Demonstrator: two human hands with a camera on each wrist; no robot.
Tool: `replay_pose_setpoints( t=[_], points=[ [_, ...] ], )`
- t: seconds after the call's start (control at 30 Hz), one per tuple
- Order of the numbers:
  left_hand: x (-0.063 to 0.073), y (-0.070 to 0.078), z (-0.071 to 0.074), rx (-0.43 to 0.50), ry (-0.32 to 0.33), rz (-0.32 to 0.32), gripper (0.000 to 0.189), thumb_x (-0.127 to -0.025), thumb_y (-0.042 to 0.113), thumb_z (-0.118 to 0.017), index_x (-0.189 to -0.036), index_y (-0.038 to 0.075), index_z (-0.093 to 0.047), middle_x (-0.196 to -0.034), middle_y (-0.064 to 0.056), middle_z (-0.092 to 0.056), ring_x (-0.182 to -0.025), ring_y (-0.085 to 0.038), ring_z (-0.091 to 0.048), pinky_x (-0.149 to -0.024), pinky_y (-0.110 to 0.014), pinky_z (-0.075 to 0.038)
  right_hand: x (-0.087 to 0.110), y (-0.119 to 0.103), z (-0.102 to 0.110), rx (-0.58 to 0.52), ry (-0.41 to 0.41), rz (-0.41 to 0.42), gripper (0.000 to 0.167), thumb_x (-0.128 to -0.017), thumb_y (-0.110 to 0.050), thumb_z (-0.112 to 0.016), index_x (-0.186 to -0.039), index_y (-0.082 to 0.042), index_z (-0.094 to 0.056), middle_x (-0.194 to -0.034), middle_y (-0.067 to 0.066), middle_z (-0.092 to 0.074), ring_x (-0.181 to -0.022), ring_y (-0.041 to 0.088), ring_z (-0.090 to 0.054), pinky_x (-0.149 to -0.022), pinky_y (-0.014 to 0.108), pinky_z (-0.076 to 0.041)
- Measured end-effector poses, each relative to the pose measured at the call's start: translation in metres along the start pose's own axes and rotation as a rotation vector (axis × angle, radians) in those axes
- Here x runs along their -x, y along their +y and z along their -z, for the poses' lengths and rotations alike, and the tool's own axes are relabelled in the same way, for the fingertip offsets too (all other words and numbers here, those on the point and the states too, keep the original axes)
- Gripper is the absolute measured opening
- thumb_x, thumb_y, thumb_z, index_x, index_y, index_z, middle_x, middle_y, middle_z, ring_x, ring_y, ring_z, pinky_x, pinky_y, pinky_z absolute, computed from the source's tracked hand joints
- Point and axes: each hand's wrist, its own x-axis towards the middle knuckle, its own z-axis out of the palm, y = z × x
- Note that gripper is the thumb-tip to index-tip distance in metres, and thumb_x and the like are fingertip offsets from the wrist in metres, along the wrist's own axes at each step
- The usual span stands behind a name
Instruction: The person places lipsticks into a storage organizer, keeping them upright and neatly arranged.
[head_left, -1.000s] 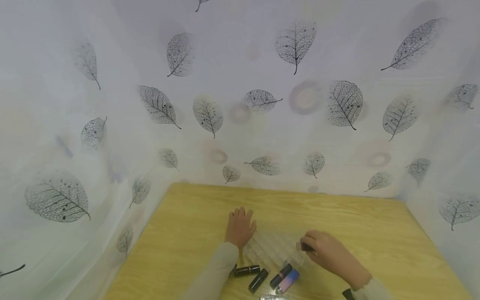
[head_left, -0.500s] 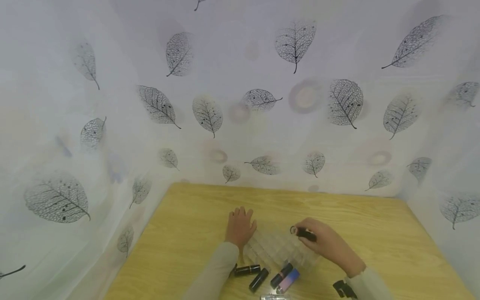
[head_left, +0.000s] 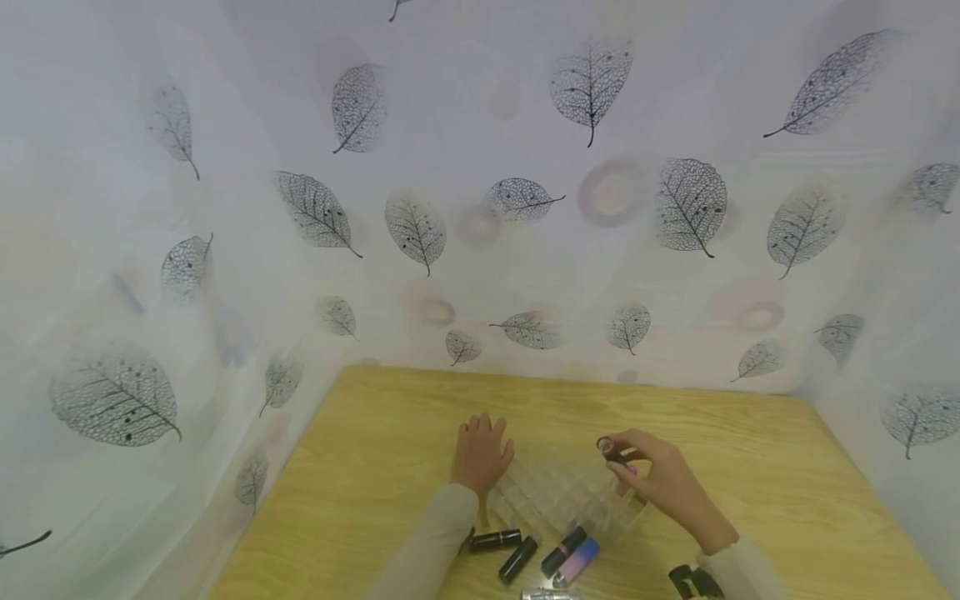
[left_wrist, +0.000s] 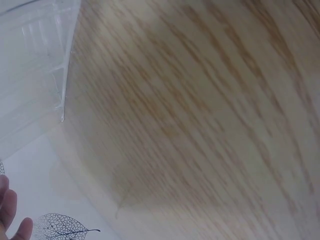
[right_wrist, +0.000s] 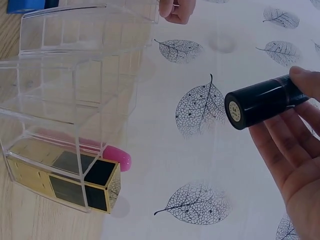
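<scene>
My right hand (head_left: 660, 483) pinches a black lipstick tube (right_wrist: 260, 102) between thumb and fingers, above the back right of a clear plastic lipstick organizer (head_left: 551, 500). A pale round label on the tube's end faces the right wrist camera. In the organizer's near compartments lie a gold and black lipstick (right_wrist: 75, 175) and a bright pink rounded tube (right_wrist: 117, 157). My left hand (head_left: 480, 457) lies palm down at the organizer's left end, fingers extended; whether it touches the organizer is unclear. Only a few left fingertips (left_wrist: 9, 207) show in the left wrist view.
In front of the organizer lie several lipsticks: black tubes (head_left: 517, 560) and a blue-pink one (head_left: 576, 563). A silvery clear item (head_left: 551, 594) is cut off by the lower edge. Leaf-patterned sheeting (head_left: 480, 275) surrounds the wooden table (head_left: 390, 417) at back and sides.
My right hand has risen from the organizer's right side toward its back, turning the black lipstick tube. The pink tube now shows below that hand. My left hand stays in place.
</scene>
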Motion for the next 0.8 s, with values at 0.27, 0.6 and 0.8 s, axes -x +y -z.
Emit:
replay_pose_setpoints(
  t=[0.27,0.6,0.8],
  points=[
    [0.001,-0.001,-0.006,-0.008,0.002,0.001,0.027,-0.086,0.037,-0.059,-0.102,0.017,-0.062,-0.086,-0.003,-0.056,-0.078,-0.019,-0.051,-0.072,-0.036,-0.042,0.003,0.004,-0.001,-0.04,0.049,-0.103,0.036,-0.069,0.005,-0.075,-0.103,-0.003,-0.065,-0.099,0.01,-0.07,-0.086,0.004,-0.065,-0.071,0.026,-0.055],
    [0.001,-0.002,-0.011,-0.047,0.022,-0.007,0.026,-0.085,0.04,-0.059,-0.1,0.018,-0.061,-0.084,-0.001,-0.055,-0.077,-0.017,-0.05,-0.071,-0.035,-0.042,0.01,0.013,-0.02,-0.16,0.213,-0.3,0.029,-0.075,0.005,-0.071,-0.104,0.004,-0.064,-0.101,0.02,-0.068,-0.09,-0.016,-0.054,-0.072,0.015,-0.052],
    [0.001,-0.001,-0.004,-0.053,0.005,-0.004,0.027,-0.085,0.04,-0.058,-0.101,0.018,-0.061,-0.085,-0.002,-0.056,-0.078,-0.018,-0.051,-0.072,-0.035,-0.043,0.011,0.021,-0.032,-0.218,0.263,-0.357,0.027,-0.076,0.007,-0.07,-0.102,0.007,-0.063,-0.1,0.023,-0.067,-0.088,-0.014,-0.057,-0.072,0.012,-0.051]
  ],
)
